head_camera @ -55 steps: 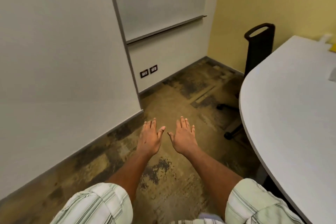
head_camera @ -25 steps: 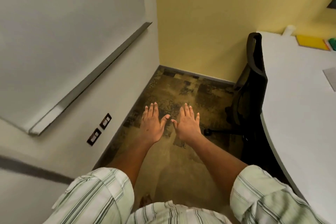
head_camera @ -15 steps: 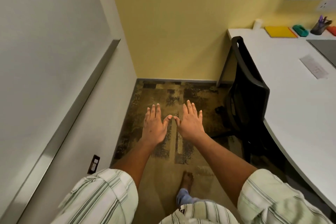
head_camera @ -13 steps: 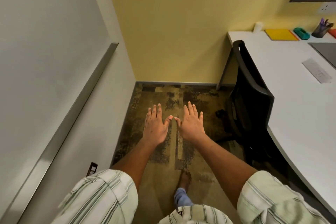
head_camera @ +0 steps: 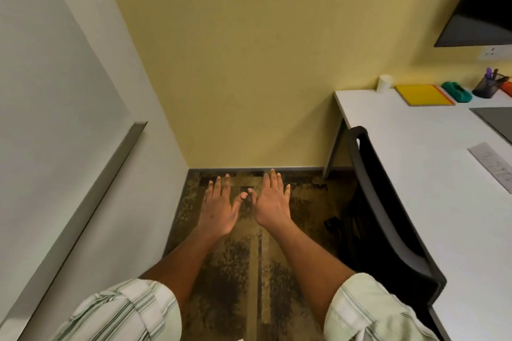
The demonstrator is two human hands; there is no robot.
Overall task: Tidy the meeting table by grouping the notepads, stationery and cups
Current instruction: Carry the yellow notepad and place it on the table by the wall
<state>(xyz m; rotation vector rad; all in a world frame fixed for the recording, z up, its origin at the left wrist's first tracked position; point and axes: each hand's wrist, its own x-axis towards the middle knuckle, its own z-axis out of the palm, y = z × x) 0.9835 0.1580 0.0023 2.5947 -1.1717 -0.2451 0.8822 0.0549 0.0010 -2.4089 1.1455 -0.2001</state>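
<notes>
My left hand [head_camera: 219, 209] and my right hand [head_camera: 273, 201] are stretched out side by side over the carpet, palms down, fingers apart, both empty and left of the table. The white meeting table [head_camera: 432, 174] fills the right side. At its far end stand a white paper cup [head_camera: 384, 83], a yellow notepad [head_camera: 424, 94], a green stationery item [head_camera: 456, 91] and a dark mesh pen holder [head_camera: 487, 87] with pens. A white paper slip [head_camera: 494, 166] lies nearer, by the right edge of the frame.
A black office chair [head_camera: 388, 219] stands pushed against the table's near edge, between my hands and the tabletop. A whiteboard with a metal rail [head_camera: 83, 202] runs along the left wall. A dark screen [head_camera: 482, 8] hangs top right. A grey mat [head_camera: 496, 119] lies on the table.
The view has swung right from the whiteboard wall toward the yellow wall and the table, bringing the cup, notepad and pen holder into sight. Both hands stay open and empty.
</notes>
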